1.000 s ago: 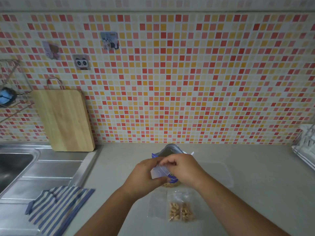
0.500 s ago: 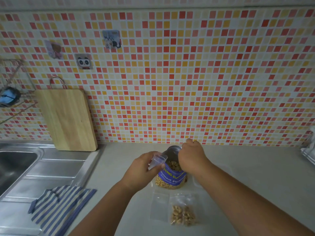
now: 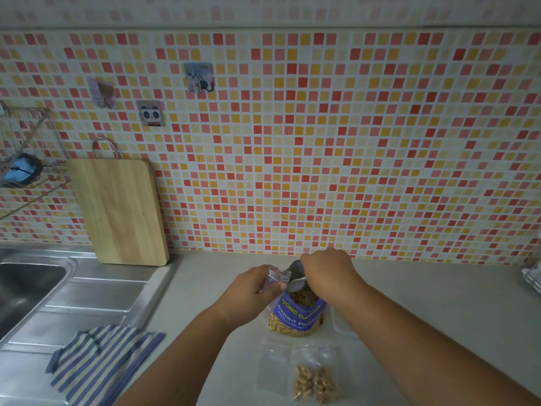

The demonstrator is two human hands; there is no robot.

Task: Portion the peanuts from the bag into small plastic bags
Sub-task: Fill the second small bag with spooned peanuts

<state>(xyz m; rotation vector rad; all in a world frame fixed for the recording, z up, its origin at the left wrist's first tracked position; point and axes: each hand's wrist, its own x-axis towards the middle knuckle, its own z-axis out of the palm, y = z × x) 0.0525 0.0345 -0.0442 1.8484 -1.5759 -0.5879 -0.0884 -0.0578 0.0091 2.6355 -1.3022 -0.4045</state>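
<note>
Holding one small empty bag (image 3: 273, 278), left hand (image 3: 251, 291); right hand (image 3: 328, 273) fingers gripping peanut bag (image 3: 297, 315); one filled bag (image 3: 314, 379).

My hands parted: left hand (image 3: 251, 288) now holds small empty plastic bag (image 3: 275, 276) beside peanut bag (image 3: 298, 315); right hand (image 3: 328, 271) moved to peanut bag mouth.

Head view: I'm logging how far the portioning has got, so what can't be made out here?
- Right hand fingers: inside the mouth of the peanut bag; any peanuts held are hidden.
- Small plastic bag in the left hand: clear, partly covered; contents unreadable.
- Flat bags beside the filled bag: transparent, count unclear.
- Object at the right edge: cut off.
</note>
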